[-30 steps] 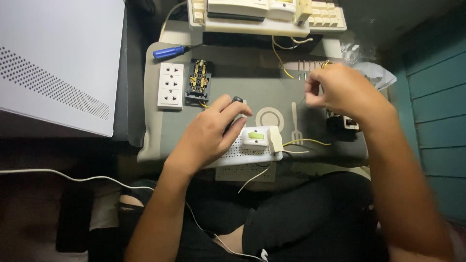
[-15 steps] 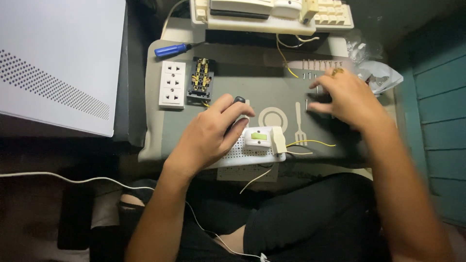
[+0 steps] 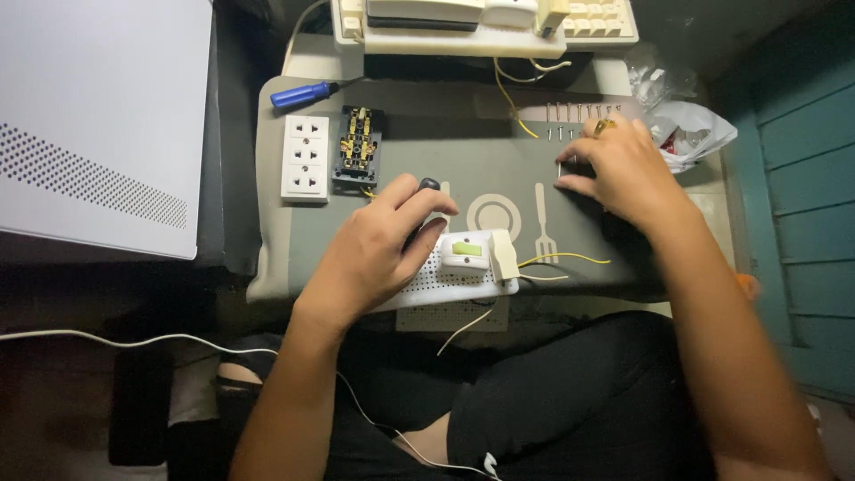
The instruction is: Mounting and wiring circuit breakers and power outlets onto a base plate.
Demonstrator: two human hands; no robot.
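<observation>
My left hand (image 3: 378,245) rests on a white perforated board (image 3: 450,283) at the near edge of a grey tray (image 3: 285,258), fingers curled around a dark tool handle (image 3: 427,187). A white switch with a green rocker (image 3: 467,251) sits on the board beside that hand, with yellow wires (image 3: 570,260) leading off to the right. My right hand (image 3: 623,169) lies flat on the tray's right side, its fingertips pinching a small screw (image 3: 559,169) just below a row of screws (image 3: 579,111).
A white triple socket plate (image 3: 305,158) and a black socket module (image 3: 358,147) lie at the tray's left. A blue-handled screwdriver (image 3: 305,93) lies behind them. Cream equipment (image 3: 485,22) stands at the back, a white box (image 3: 98,116) at left, plastic bags (image 3: 686,125) at right.
My right hand came down from mid-air onto the right side of the tray and reached toward the row of screws. My left hand has stayed on the board.
</observation>
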